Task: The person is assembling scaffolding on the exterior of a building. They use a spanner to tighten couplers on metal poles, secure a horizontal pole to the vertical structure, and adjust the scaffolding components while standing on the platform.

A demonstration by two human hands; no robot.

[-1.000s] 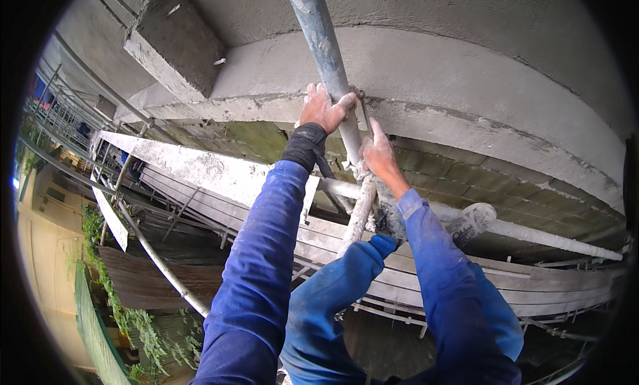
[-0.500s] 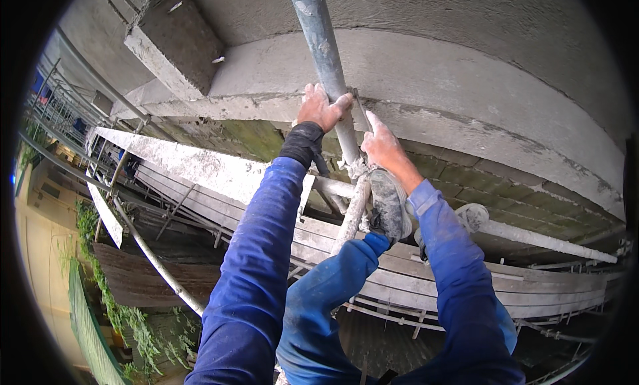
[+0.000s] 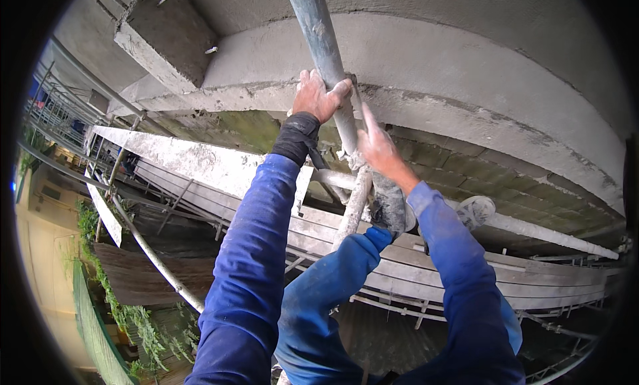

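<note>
My left hand (image 3: 319,95), dusted with grey-white powder and cuffed in black at the wrist, is closed around the upright scaffold pole (image 3: 318,35). Just right of that pole, my right hand (image 3: 379,145) is closed at the lower end of a slim metal bar (image 3: 358,99), its index finger stretched up along it. The bar's upper end meets a small dark piece at the pole's side, by my left thumb; what that piece is cannot be made out. Below the hands, a cement-crusted joint (image 3: 356,160) links the upright to other tubes.
My dusty shoe (image 3: 389,202) rests by the joint, my other shoe (image 3: 476,212) on a horizontal tube (image 3: 546,235). Behind runs a concrete ledge (image 3: 466,112) over a block wall (image 3: 459,165). A concrete block (image 3: 166,39) juts out upper left. Plank walkways (image 3: 426,278) lie below.
My right hand has shifted slightly up and left, closer to the pole, and the bar stands a little steeper. My left hand keeps its hold. The view has moved slightly.
</note>
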